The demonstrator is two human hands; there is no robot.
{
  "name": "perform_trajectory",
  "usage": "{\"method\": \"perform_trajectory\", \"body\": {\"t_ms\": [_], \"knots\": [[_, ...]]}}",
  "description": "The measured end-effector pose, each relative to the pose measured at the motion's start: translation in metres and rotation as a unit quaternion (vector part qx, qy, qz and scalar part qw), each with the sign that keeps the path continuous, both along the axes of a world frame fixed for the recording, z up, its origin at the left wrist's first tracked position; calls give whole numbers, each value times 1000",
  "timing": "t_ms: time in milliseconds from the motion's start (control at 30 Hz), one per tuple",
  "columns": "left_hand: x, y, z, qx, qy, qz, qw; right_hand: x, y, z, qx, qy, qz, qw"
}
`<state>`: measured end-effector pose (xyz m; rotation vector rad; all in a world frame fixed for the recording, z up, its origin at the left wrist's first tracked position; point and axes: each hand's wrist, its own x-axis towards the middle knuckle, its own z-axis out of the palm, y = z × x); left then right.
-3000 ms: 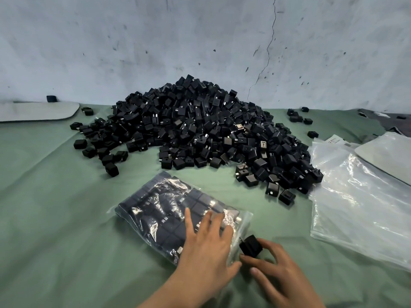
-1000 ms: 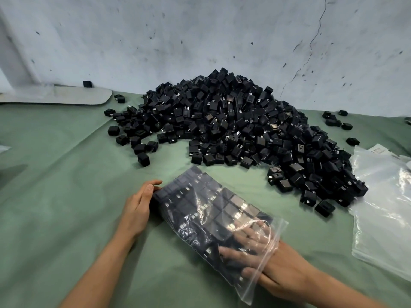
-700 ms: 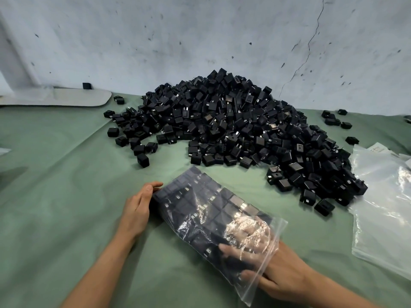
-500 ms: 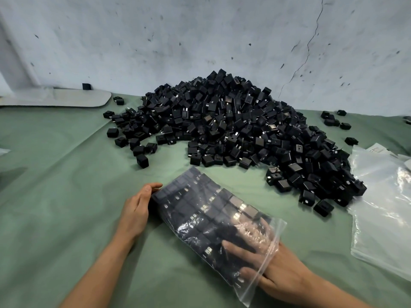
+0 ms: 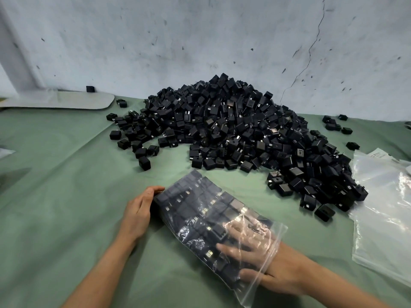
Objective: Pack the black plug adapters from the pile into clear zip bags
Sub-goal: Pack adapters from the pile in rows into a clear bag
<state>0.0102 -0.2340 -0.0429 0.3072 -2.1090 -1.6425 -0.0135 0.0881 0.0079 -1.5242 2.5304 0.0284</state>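
Here's the wide green-covered counter (image 5: 66, 178), and it carries everything. At the back sits the big pile of black plug adapters (image 5: 233, 134), spilling forward so its near edge is within easy reach. Off to the right, a slack stack of empty clear zip bags (image 5: 382, 207) lies just beside the foot of the pile, ready for the next fill, I'd judge.

Front and centre is the bag in work (image 5: 200, 210), flat on the counter. It's packed with adapters in neat rows, and its mouth gapes toward the near right. The right hand (image 5: 255, 252) is inside that mouth up to the wrist. Its fingers (image 5: 233, 226) are spread flat over the last rows, apparently pressing them level so the layer sits snug and the zip can close.

The left hand (image 5: 138, 212) stands on edge at the bag's closed far end, fingers straight and pressed together against it. By my read that's a backstop, so the bag won't slide under the push. Neither hand pinches a loose adapter.

Smallest of all, a few stray adapters (image 5: 144, 163) lie apart on the pile's left fringe.
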Motion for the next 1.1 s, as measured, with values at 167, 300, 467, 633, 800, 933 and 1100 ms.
{"method": "perform_trajectory", "body": {"t_ms": [167, 300, 467, 633, 800, 933, 1100], "knots": [[0, 1, 1, -7, 0, -2, 1000, -8, -25, -4, 35, 138, 22, 990], [0, 1, 2, -12, 1, -7, 1000, -17, -42, -17, -18, 106, 63, 992], [0, 1, 2, -25, 3, -7, 1000, -24, -58, -18, -34, 53, 72, 995], [0, -1, -1, -33, 11, -8, 999, -29, -62, -14, -37, 15, 77, 996], [0, 0, 1, -36, 12, -7, 999, -27, -55, -18, -35, 50, 71, 996], [0, 1, 2, -48, 8, 0, 999, -25, -56, -13, -49, 16, 66, 996], [1, 1, 3, -46, 13, -2, 999, -21, -68, -14, -41, 39, 60, 997]]}}
